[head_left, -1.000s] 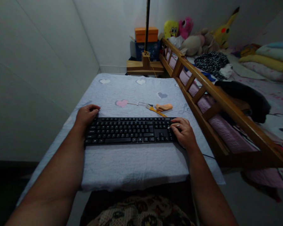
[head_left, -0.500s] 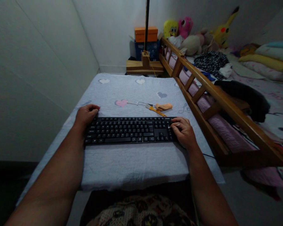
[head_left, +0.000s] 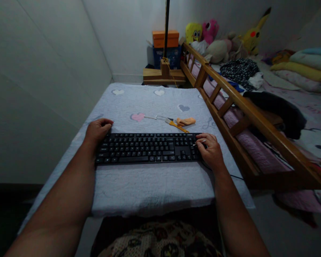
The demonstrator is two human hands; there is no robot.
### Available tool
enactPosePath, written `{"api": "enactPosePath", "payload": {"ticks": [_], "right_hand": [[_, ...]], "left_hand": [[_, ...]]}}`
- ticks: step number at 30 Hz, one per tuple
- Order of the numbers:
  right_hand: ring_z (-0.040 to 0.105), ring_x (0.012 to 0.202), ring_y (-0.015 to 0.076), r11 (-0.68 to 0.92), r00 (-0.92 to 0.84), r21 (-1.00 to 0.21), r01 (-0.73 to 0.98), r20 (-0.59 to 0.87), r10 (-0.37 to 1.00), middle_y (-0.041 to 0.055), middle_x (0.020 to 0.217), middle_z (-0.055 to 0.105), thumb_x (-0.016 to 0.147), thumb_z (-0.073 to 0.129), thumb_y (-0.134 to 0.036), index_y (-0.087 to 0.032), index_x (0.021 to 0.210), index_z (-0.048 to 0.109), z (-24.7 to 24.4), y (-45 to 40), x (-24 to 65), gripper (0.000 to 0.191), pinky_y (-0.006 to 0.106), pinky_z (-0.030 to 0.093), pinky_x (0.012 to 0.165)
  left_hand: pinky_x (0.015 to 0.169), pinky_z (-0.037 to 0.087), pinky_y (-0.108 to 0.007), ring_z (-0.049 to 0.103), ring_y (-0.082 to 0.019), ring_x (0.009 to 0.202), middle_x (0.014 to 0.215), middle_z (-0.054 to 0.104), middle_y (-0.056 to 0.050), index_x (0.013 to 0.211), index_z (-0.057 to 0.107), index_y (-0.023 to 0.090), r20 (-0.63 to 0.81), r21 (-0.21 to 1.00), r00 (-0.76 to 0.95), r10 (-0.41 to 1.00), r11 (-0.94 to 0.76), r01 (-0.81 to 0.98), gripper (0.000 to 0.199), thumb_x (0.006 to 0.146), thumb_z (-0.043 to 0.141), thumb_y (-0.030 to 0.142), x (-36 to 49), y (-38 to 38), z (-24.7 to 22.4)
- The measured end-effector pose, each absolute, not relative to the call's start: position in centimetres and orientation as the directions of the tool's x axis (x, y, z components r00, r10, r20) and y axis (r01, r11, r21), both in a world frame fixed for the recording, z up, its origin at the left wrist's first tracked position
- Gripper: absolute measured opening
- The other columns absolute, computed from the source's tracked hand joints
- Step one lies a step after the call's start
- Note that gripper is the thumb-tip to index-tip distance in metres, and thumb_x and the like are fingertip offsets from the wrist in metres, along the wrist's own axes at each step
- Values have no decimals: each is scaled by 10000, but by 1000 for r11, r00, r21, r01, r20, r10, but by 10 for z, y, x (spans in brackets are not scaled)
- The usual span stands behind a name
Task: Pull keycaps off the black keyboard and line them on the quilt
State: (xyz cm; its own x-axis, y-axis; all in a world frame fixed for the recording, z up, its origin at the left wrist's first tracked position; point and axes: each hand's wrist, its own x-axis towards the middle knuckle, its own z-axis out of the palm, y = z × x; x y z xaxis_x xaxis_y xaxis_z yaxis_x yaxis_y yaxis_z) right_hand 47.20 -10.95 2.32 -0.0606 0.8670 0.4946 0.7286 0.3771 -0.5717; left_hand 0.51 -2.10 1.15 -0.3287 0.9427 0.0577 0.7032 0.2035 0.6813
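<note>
The little white stick is between the thumb and fingers of the right hand. They are pinching it, so it sits at about ten o'clock from the middle of that hand. One end points to nine o'clock, over the number keys of the black keyboard. I can't tell if that end touches a key.

The keyboard lies flat on the table, which has a pale cloth with hearts on top. The right hand is at three o'clock from the keyboard's middle, right by its end. The left hand is at ten o'clock, by the top corner. Its fingers are bent and close together, with the thumb near them. I can't tell if they squeeze anything.

At two o'clock from the keyboard's middle, a yellow brush lies just beside an orange lump. A thin wire reaches from near the lump toward nine o'clock. The wooden bed rail is farther out, also at two o'clock.

A second ago, the stick was a bit more toward nine o'clock and lay flatter. Now it has slid toward three o'clock and tips up more. The left hand and the keyboard look the same as before.
</note>
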Motion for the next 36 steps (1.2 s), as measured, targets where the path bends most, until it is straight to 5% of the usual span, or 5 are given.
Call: {"api": "enactPosePath", "payload": {"ticks": [17, 36], "right_hand": [[597, 1040, 274, 342, -40, -570, 747, 475, 879, 76, 1001, 715, 915, 581, -261, -247, 847, 741, 18, -107, 474, 174, 496, 438, 980], [603, 1046, 273, 364, -45, -587, 723, 486, 873, 70, 995, 716, 870, 574, -221, -248, 721, 656, 23, -109, 472, 173, 494, 459, 979]], "left_hand": [[914, 499, -382, 602, -215, 839, 933, 720, -56, 998, 739, 141, 69, 683, -320, 945, 189, 706, 454, 658, 561, 384, 3, -19, 11], [940, 492, -389, 620, -226, 872, 962, 723, -62, 1010, 739, 147, 72, 688, -327, 942, 190, 701, 465, 658, 562, 395, 2, -18, 7]]}}
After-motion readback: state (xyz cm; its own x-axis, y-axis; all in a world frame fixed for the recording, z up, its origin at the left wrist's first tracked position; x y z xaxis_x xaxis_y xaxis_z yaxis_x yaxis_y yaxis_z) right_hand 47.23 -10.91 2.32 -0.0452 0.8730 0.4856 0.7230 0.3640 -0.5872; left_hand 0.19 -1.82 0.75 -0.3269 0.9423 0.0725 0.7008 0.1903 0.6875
